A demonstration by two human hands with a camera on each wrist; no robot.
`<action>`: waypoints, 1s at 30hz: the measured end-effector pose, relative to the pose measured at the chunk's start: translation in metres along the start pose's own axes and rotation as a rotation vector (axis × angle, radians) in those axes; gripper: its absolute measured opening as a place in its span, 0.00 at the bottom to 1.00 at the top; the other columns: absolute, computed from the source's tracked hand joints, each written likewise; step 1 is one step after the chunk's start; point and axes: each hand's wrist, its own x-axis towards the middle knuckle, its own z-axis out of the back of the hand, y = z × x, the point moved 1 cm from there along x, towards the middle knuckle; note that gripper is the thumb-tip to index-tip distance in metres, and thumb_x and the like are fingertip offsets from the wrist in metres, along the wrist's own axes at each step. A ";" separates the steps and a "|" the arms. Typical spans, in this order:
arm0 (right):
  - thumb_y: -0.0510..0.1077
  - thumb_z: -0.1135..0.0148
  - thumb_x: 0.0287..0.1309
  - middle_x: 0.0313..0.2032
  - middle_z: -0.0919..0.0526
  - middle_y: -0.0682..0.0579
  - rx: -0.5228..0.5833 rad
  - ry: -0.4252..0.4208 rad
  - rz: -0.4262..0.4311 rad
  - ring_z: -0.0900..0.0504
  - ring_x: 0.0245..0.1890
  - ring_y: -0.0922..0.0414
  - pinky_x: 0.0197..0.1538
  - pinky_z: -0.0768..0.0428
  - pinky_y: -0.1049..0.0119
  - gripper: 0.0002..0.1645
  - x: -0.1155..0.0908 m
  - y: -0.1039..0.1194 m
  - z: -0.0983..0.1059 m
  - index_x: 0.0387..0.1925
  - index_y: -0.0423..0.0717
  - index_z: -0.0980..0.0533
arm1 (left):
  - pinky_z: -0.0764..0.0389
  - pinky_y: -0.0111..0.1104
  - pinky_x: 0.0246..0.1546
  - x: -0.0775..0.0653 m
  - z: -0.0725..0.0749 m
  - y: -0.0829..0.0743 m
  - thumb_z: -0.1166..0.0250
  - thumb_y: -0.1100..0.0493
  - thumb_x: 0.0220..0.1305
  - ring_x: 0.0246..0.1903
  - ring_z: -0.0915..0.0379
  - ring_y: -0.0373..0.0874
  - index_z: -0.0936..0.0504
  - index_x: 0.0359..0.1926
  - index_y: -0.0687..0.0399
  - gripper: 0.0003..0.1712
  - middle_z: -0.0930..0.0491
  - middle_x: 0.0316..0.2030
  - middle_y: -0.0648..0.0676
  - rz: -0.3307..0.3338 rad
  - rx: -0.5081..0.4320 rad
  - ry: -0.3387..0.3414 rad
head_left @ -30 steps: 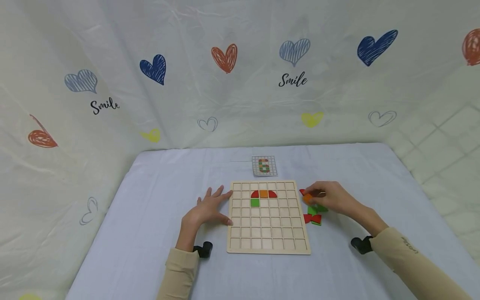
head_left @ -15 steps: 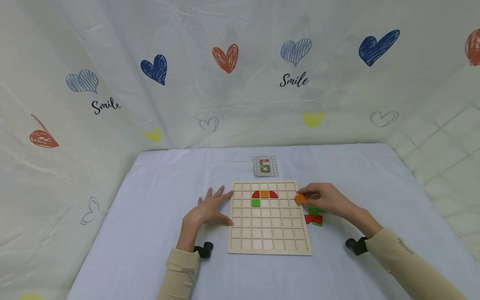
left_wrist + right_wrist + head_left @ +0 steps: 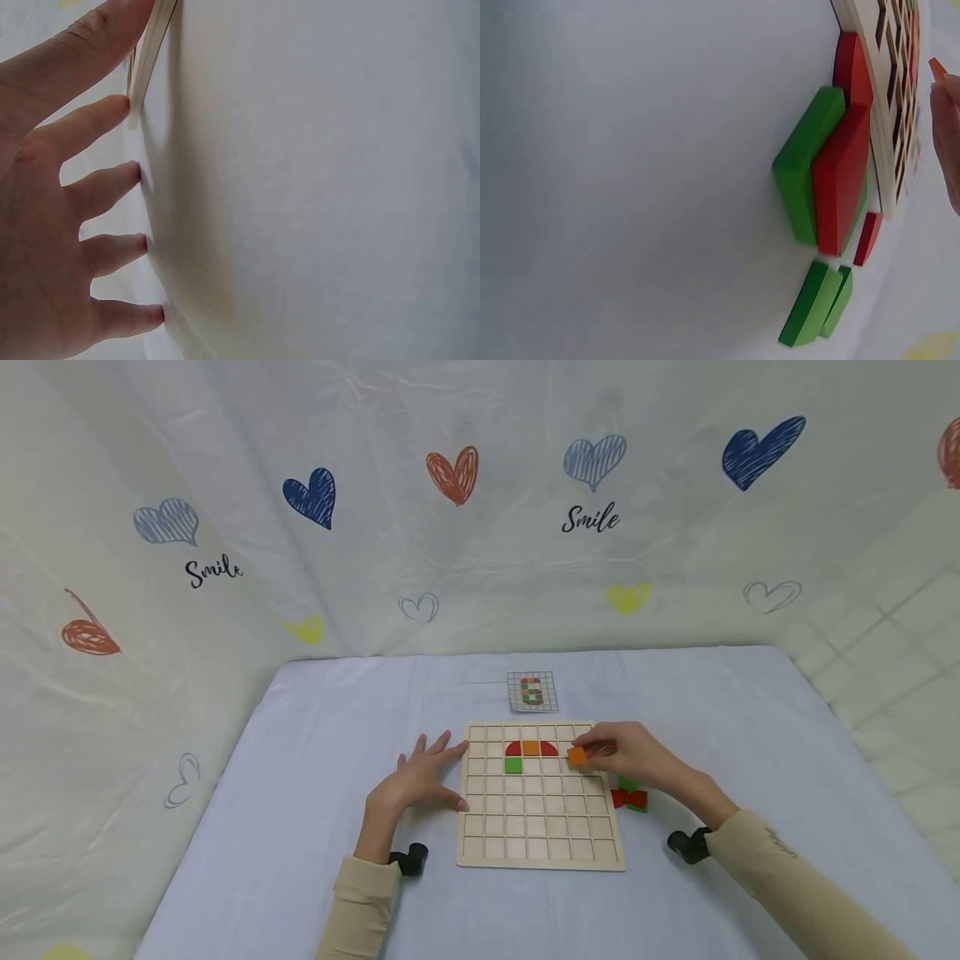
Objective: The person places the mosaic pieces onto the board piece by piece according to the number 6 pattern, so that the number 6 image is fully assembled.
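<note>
A wooden grid board lies on the table. In its upper part, two red rounded pieces flank an orange square, with a green square under the left one. My left hand has spread fingers, its thumb and index fingertip right at the board's left edge. My right hand pinches another orange square tile over the board's upper right cells. In the right wrist view the held tile shows only as a thin edge beside a fingertip.
Loose red pieces and green pieces lie just right of the board, some stacked or overlapping. A small pattern card with a coloured grid figure sits behind the board. A white curtain with printed hearts hangs beyond the table.
My right hand has carried the orange square tile leftward from the loose pieces to over the board. My left hand stays at the board's left edge.
</note>
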 end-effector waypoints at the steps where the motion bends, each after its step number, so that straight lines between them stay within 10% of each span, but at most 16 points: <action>1: 0.39 0.25 0.57 0.45 0.11 0.49 0.013 0.004 0.008 0.16 0.40 0.58 0.44 0.16 0.72 0.20 0.001 0.001 -0.001 0.52 0.40 0.15 | 0.63 0.69 0.75 0.000 0.000 0.000 0.16 0.46 0.47 0.81 0.70 0.65 0.37 0.79 0.38 0.60 0.53 0.82 0.54 0.001 -0.001 -0.001; 30: 0.39 0.24 0.56 0.36 0.13 0.53 0.009 0.053 0.228 0.21 0.35 0.62 0.43 0.17 0.70 0.14 0.027 0.032 -0.037 0.45 0.41 0.13 | 0.63 0.69 0.75 0.000 0.002 -0.002 0.16 0.47 0.47 0.81 0.71 0.65 0.37 0.79 0.38 0.59 0.53 0.83 0.54 0.008 -0.013 -0.002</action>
